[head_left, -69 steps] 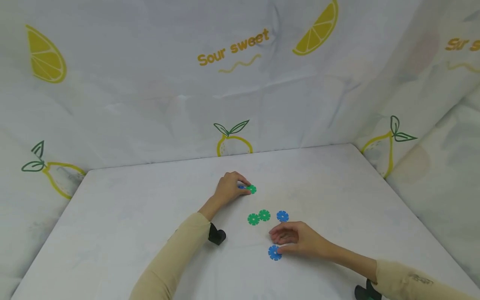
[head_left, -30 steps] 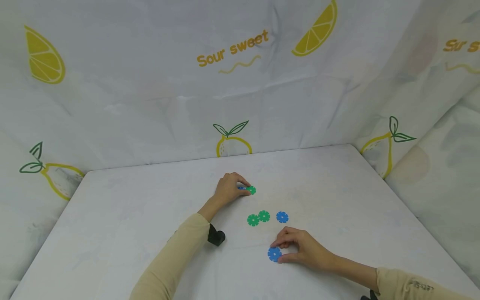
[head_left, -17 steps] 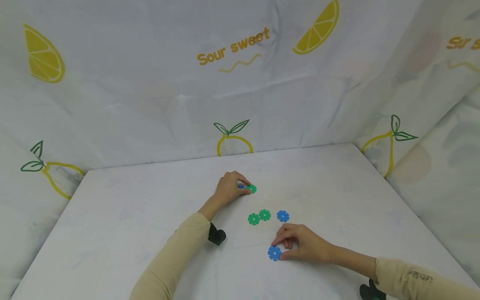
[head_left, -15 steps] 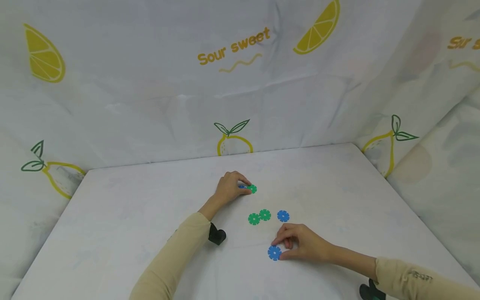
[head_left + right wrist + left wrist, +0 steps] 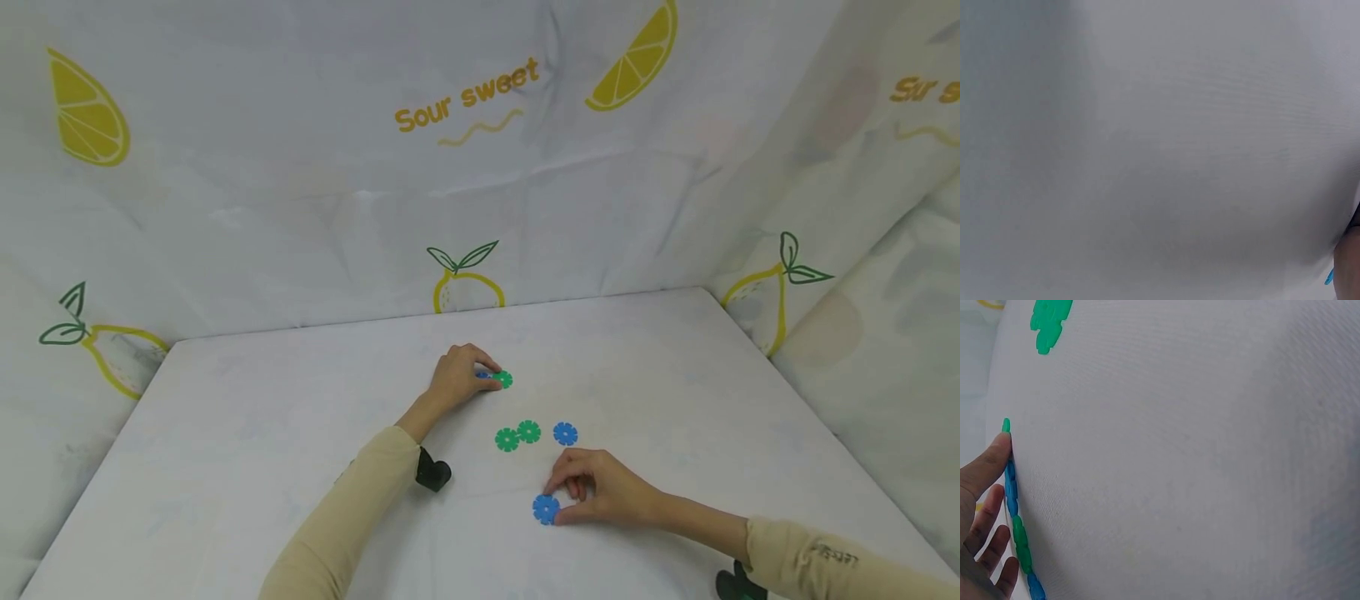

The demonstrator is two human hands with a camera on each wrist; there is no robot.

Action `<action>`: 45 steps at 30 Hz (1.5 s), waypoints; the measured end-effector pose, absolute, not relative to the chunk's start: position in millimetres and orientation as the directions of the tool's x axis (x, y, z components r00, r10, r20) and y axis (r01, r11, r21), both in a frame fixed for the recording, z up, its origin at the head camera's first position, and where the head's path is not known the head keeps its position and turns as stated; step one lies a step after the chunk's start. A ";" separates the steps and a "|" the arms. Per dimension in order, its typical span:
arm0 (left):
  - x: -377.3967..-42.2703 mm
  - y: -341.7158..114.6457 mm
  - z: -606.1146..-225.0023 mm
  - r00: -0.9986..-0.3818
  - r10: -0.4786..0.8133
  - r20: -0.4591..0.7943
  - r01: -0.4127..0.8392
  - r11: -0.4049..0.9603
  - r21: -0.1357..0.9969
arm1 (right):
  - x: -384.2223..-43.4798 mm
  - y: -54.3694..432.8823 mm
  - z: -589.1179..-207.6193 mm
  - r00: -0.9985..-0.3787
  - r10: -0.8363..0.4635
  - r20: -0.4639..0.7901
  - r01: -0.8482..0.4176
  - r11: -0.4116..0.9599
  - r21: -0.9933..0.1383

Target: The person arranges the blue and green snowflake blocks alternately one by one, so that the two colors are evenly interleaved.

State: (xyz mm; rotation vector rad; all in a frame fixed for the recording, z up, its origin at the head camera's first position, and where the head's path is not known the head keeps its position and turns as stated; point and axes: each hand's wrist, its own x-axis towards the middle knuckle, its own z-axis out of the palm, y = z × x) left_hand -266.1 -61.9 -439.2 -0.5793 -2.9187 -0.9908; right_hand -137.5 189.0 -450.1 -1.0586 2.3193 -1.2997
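Near the back middle of the table, my left hand (image 5: 455, 375) pinches the green snowflake disc (image 5: 504, 380) at one end of a joined row. The left wrist view shows that row (image 5: 1021, 544) alternating green and blue, edge-on, with my thumb (image 5: 992, 459) against it; the hand covers most of it in the head view. My right hand (image 5: 615, 490) pinches a single blue snowflake disc (image 5: 546, 509) between thumb and finger, nearer the front. Only a blue sliver (image 5: 1329, 277) of a disc shows beside the hand in the right wrist view.
Between the hands lie two green snowflake discs (image 5: 517, 436), touching or joined. A loose blue disc (image 5: 566, 433) lies to their right. Black wrist cameras (image 5: 433, 471) hang at both cuffs. A lemon-printed cloth (image 5: 337, 192) walls the back and sides.
My right hand's fingers have come in from above the blue disc to pinch its edge against the thumb. That disc has since shifted slightly left. My left hand has stayed put.
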 end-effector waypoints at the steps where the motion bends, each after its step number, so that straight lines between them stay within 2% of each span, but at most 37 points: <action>1: -266.2 -61.7 -439.3 -0.932 0.341 0.121 0.344 0.733 0.587 | -137.6 189.5 -450.2 -0.691 -0.715 0.109 -0.465 0.323 -0.824; 9: -266.0 -61.8 -437.9 -0.936 0.335 0.109 0.334 0.740 0.584 | -144.5 193.8 -450.4 -0.643 -0.746 0.171 -0.488 0.228 -0.842; 15: -266.9 -61.7 -436.6 -0.936 0.333 0.115 0.335 0.740 0.583 | -152.4 196.5 -444.0 -0.643 -0.749 0.160 -0.450 0.201 -0.870; 26: -268.8 -61.5 -435.0 -0.935 0.335 0.112 0.334 0.734 0.592 | -172.7 205.1 -436.5 -0.701 -0.689 0.185 -0.412 0.180 -0.893; 34: -267.8 -63.1 -435.9 -0.932 0.341 0.123 0.345 0.729 0.591 | -190.6 209.4 -436.3 -0.768 -0.623 0.151 -0.380 0.253 -0.890; 45: -265.7 -62.1 -437.6 -0.934 0.334 0.123 0.339 0.730 0.594 | -222.1 206.1 -431.1 -0.823 -0.558 0.110 -0.345 0.336 -0.876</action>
